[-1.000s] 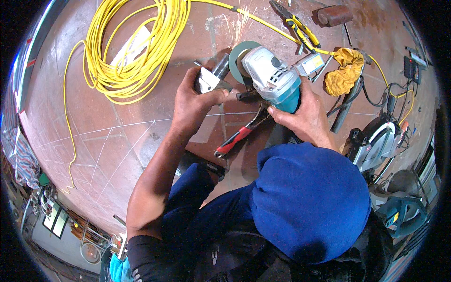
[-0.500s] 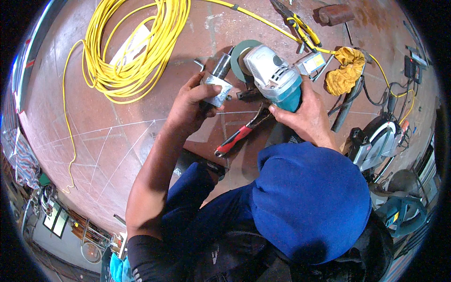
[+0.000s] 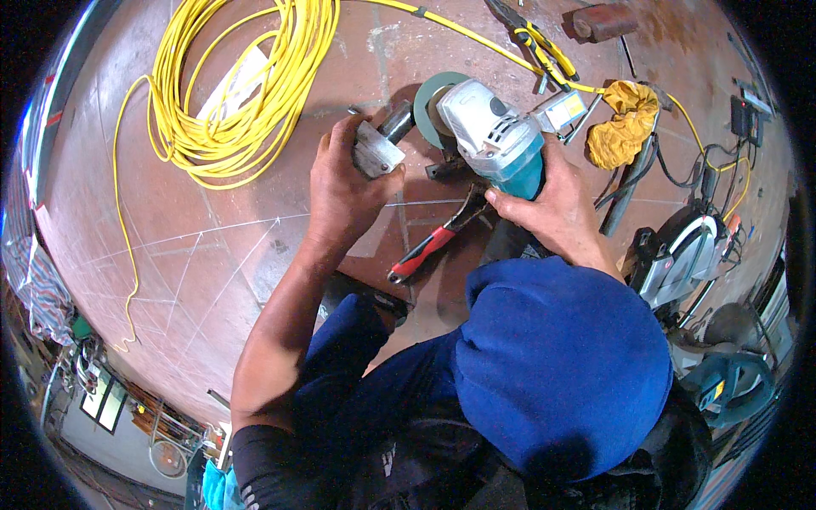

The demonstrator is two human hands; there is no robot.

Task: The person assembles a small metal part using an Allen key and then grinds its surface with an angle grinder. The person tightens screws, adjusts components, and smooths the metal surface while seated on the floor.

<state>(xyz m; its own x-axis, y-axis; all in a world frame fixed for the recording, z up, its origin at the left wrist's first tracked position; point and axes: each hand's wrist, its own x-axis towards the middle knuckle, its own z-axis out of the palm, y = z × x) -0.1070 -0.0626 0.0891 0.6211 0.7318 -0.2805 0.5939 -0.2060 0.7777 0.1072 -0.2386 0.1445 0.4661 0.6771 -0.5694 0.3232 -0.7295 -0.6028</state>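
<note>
My left hand [image 3: 344, 200] is closed on a metal part with a flat silver block [image 3: 378, 151] and a dark, shiny tube [image 3: 397, 122] sticking out of it. The tube's end is close to the grey-green disc [image 3: 428, 109] of an angle grinder; whether they touch I cannot tell. My right hand [image 3: 557, 208] grips the angle grinder [image 3: 495, 136] by its teal body, thumb along the near side. Below the grinder lies a tool with a red and black handle [image 3: 425, 255], its head partly hidden. A small dark metal piece [image 3: 442, 170] shows under the disc.
A coil of yellow cable [image 3: 183, 93] lies at the far left on the tiled floor [image 3: 229, 212]. At the far right are yellow-handled pliers [image 3: 552, 51], a mustard cloth [image 3: 625, 127] and a rusty cylinder [image 3: 603, 25]. A power saw [image 3: 688, 255] stands at the right.
My left hand has turned the metal part and shifted its fingers on it; the block's flat face now shows more, tilted differently. The grinder and my right hand have barely moved.
</note>
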